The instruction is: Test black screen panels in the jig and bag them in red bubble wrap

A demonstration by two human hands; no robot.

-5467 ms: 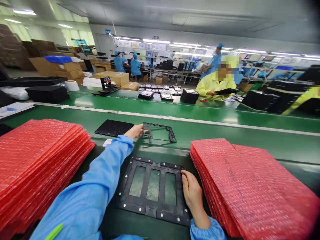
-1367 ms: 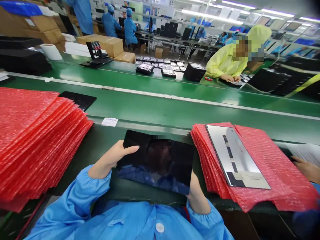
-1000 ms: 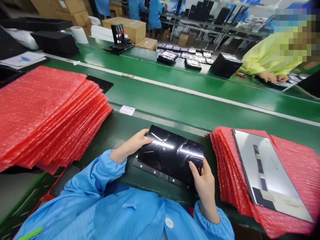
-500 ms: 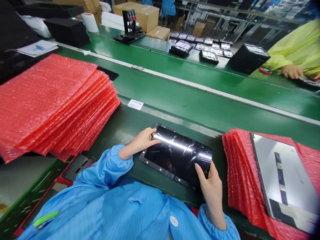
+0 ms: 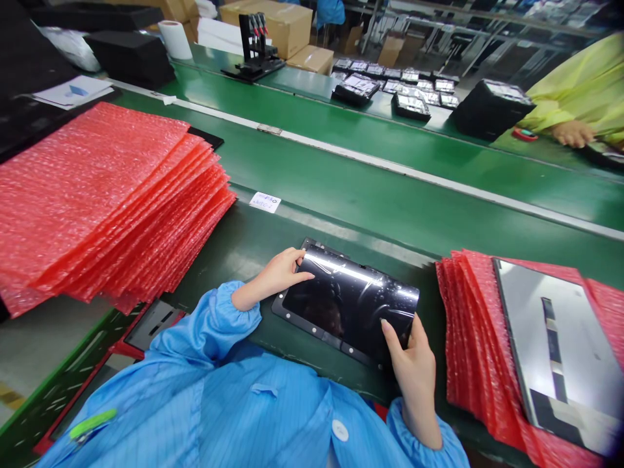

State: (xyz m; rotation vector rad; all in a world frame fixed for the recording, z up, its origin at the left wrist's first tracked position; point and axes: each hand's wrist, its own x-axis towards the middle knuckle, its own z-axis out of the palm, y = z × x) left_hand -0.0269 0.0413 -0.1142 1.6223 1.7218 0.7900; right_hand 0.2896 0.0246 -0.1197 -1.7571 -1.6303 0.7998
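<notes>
Glossy black display panel (image 5: 348, 302), flat on a black fixture (image 5: 312, 335), on the green bench (image 5: 229, 253), directly in front of the torso. Left hand (image 5: 275, 276) at the panel's 10 o'clock: grip spread, fingertips on the panel's edge, no pinch. Right hand (image 5: 412, 364) at 4 o'clock: grip curled over the edge, pinch or plain touch impossible to tell. Stack of red bubble-wrap bags (image 5: 112, 208) at 9 o'clock; second stack (image 5: 472, 344) at 3 o'clock, beneath a silver-backed panel (image 5: 550, 351).
</notes>
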